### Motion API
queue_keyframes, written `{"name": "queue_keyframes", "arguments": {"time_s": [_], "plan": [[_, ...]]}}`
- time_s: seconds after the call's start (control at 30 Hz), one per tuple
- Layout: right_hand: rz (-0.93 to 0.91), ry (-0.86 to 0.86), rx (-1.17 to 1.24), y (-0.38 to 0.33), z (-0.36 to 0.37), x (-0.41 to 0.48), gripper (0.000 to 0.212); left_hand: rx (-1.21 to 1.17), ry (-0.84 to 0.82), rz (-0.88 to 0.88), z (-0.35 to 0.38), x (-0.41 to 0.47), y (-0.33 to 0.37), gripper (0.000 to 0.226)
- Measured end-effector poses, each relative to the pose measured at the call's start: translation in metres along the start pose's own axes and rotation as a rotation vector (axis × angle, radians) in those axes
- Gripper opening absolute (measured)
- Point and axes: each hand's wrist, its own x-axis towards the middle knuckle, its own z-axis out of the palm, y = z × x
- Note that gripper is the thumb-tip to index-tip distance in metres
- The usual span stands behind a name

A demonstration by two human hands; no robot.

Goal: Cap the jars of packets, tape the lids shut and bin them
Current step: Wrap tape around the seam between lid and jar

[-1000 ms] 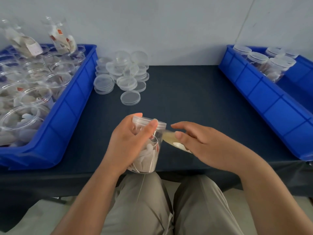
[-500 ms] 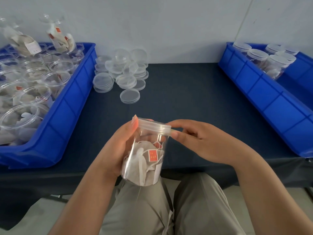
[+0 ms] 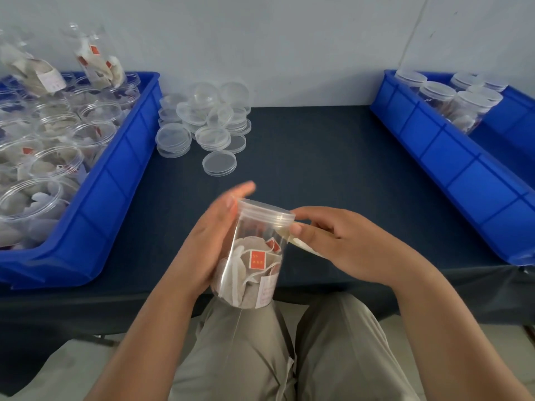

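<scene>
The capped jar (image 3: 252, 256) of packets tilts over the near edge of the table (image 3: 318, 157). The left hand (image 3: 211, 238) lies straight-fingered against its left side, and the right hand (image 3: 341, 241) pinches tape (image 3: 304, 246) beside the lid (image 3: 266, 212).

Brightness: bright, even, soft light; the pale wall (image 3: 289, 39) is lightest from 12 to 1 o'clock.
Source: diffuse; no single lamp or direction can be told.
Shadows: faint and soft under the loose lids (image 3: 202, 117); deep below the tabletop (image 3: 318, 146) edge at 8 o'clock.
Glare: small highlights on the held jar (image 3: 254, 256) at its lid rim, a pale sheen on the strip of tape (image 3: 304, 248), and gloss on the right bin (image 3: 451, 157) at 3 o'clock.
Blur: the left hand (image 3: 214, 235) has smeared fingertips (image 3: 246, 187); the tilted jars (image 3: 95, 59) at 10 o'clock are soft and streaked.
Distortion: wide-angle bend, with both bins splaying outward and the tabletop's near edge bowing.
Focus: the centre is sharpest, though the label print stays illegible.
</scene>
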Motion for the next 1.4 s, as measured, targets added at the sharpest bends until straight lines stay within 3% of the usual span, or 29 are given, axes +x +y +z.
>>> {"name": "queue_keyframes", "arguments": {"time_s": [0.2,0.33,0.37,0.43,0.47,0.6,0.77,0.93,1.1,1.4], "plan": [[0.043,0.066,0.012,-0.001,0.002,0.0,0.041,0.294,0.199,0.045,0.005,0.001,0.004,0.046],[0.041,0.141,0.007,-0.008,0.009,0.0,0.042,0.331,0.237,0.071,0.017,0.0,0.007,0.026],[0.034,0.17,0.004,-0.011,0.012,0.001,0.039,0.371,0.237,0.073,0.021,0.0,0.008,0.041],[0.021,0.223,0.002,-0.015,0.018,0.003,0.034,0.466,0.268,0.108,0.025,0.0,0.007,0.095],[0.018,0.236,0.0,-0.015,0.019,0.004,0.034,0.482,0.291,0.121,0.025,0.0,0.007,0.106],[0.004,0.146,0.001,-0.011,0.014,0.005,0.038,0.476,0.311,0.133,0.02,0.004,0.01,0.096],[-0.011,0.042,0.028,-0.005,-0.003,0.004,0.051,0.367,0.258,0.064,0.007,0.008,0.014,0.093],[-0.061,0.051,-0.038,-0.01,-0.012,0.007,0.044,0.039,0.047,-0.019,-0.007,0.0,0.016,0.093],[-0.085,0.05,-0.021,-0.01,-0.018,0.011,0.038,-0.283,-0.014,-0.148,-0.009,0.0,0.01,0.093],[-0.087,-0.038,0.017,-0.009,-0.015,0.013,0.041,-0.374,-0.248,-0.08,-0.014,0.002,0.0,0.08]]}}
